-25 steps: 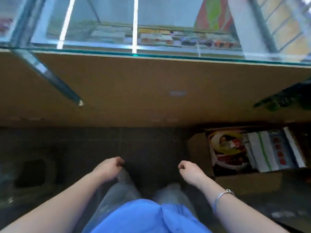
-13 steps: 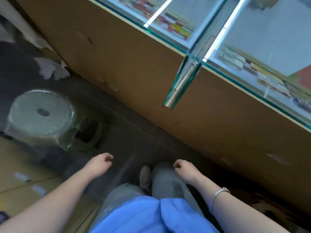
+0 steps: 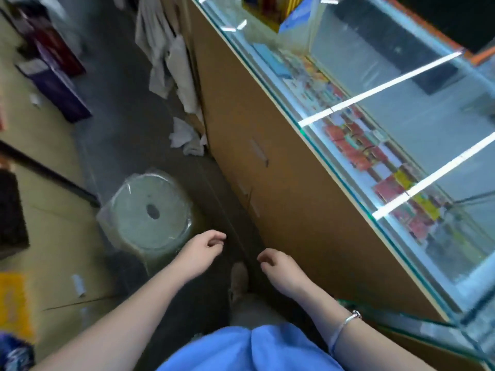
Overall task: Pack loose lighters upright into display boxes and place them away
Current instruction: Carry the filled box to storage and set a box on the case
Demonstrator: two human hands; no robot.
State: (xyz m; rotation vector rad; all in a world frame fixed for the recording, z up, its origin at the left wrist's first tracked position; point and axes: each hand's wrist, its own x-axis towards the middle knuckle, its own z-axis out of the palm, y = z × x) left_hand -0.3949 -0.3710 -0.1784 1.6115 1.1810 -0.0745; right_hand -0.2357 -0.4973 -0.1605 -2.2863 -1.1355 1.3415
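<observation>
My left hand (image 3: pixel 199 251) hangs in front of me with its fingers loosely curled, holding nothing. My right hand (image 3: pixel 280 266) hangs the same way beside the counter, a silver bracelet (image 3: pixel 349 318) on its wrist. No loose lighter or display box is in either hand. A glass-topped counter (image 3: pixel 267 167) with a brown back wall runs along my right. Small coloured packs (image 3: pixel 356 148) lie in rows under its glass.
A round pale stool wrapped in plastic (image 3: pixel 148 211) stands on the dark floor just left of my hands. White cloths (image 3: pixel 171 62) hang and lie at the counter's far end. Purple boxes (image 3: pixel 59 84) stand at far left. Flat cardboard (image 3: pixel 53 236) covers the floor on the left.
My view has swung left along the counter, so the stool now sits close ahead and the aisle shows. Both hands stay hanging, empty, in the same pose.
</observation>
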